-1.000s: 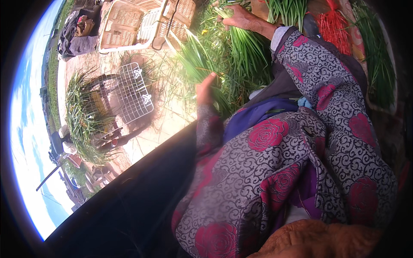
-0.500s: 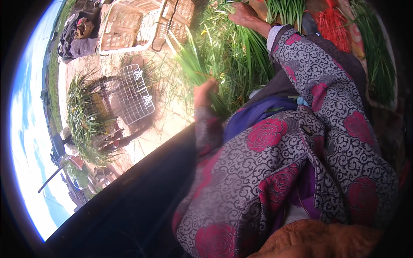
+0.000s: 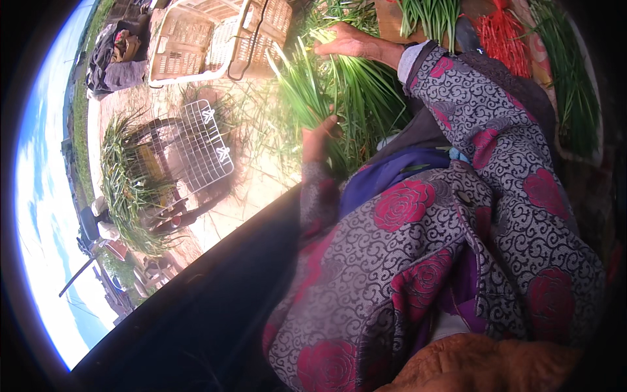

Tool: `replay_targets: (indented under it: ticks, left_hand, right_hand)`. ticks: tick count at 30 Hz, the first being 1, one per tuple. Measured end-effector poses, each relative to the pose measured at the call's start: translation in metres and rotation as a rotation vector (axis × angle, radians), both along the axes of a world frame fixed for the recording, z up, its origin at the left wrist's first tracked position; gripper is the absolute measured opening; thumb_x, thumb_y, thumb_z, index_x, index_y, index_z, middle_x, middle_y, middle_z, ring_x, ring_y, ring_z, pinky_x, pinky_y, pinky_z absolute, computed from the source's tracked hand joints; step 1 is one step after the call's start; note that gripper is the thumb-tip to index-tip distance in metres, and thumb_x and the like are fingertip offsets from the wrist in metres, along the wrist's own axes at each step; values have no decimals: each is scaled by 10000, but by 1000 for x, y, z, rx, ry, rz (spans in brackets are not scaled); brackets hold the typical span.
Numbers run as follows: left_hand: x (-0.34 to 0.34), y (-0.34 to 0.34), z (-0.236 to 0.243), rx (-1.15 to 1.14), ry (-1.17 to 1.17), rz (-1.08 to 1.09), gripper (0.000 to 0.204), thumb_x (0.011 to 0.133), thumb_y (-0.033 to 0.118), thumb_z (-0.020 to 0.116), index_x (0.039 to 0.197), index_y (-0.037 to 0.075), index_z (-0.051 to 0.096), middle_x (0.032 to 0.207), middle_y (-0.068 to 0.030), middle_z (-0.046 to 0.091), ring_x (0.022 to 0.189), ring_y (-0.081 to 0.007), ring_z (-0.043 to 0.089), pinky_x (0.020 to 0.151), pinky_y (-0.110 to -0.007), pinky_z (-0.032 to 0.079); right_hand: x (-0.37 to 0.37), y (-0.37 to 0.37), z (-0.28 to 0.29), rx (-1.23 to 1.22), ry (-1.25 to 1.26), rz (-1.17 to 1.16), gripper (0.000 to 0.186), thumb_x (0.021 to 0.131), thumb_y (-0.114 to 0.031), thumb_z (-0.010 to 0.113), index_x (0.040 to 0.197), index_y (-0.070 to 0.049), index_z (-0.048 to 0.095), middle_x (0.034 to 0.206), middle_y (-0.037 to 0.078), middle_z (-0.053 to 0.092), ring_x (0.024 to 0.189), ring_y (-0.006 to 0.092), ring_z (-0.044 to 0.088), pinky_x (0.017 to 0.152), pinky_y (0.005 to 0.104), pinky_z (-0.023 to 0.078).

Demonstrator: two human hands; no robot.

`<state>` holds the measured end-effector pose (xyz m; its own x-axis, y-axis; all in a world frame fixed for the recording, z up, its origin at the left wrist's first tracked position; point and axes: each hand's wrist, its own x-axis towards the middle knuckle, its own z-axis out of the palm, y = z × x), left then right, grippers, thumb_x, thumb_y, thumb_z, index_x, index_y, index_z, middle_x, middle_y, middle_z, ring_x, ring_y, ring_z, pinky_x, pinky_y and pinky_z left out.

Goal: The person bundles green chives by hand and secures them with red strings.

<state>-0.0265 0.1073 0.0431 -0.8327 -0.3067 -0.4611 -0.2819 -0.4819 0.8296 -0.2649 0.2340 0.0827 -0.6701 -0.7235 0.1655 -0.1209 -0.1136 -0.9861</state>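
Note:
Long green chives with pale stem ends fill the upper middle. My left hand (image 3: 320, 136) is closed round the lower part of a bunch of chives (image 3: 305, 88), whose pale ends point up and left. Just above and to the right, my right hand (image 3: 349, 42) pinches the pale ends of more chives (image 3: 369, 85), whose leaves hang down toward my lap. Its fingertips are close to the left bunch; whether they touch it, I cannot tell. Loose leaves lie around and beneath both hands.
A cream plastic crate (image 3: 191, 49) stands at the upper left, with a white wire rack (image 3: 208, 147) and a heap of grass-like leaves (image 3: 127, 186) below it. On the right are sorted chives (image 3: 431, 19), red strips (image 3: 503, 42) and another green bundle (image 3: 568, 85).
My right hand has moved left and slightly down, bringing chives closer to the left bunch. My left hand has shifted a little right, still holding its bunch.

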Motion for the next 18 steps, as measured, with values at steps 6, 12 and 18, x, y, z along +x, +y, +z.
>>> replay_targets:
  ticks: [6, 12, 18]
  left_hand:
    - [-2, 11, 10, -20, -8, -86, 393, 841, 155, 749, 1178, 12, 606, 909, -90, 699, 699, -182, 656, 599, -289, 527]
    - [-12, 13, 11, 242, -17, 70, 370, 914, 289, 687, 1191, 53, 621, 973, -83, 699, 796, -216, 677, 650, -325, 549]
    - [-13, 1, 2, 70, -78, 178, 287, 865, 161, 727, 1093, 15, 630, 874, -76, 677, 740, -189, 652, 620, -298, 532]
  right_hand:
    - [-6, 3, -13, 264, 14, 45, 357, 806, -244, 806, 1037, 2, 689, 937, 71, 707, 863, 124, 641, 764, 295, 513]
    - [-7, 11, -6, 174, 10, 165, 356, 777, -197, 796, 1009, 48, 682, 881, 74, 709, 815, 118, 645, 728, 273, 502]
    - [-20, 10, -25, 251, 313, 11, 329, 821, -272, 679, 680, 21, 633, 633, 57, 619, 570, 118, 487, 647, 341, 451]
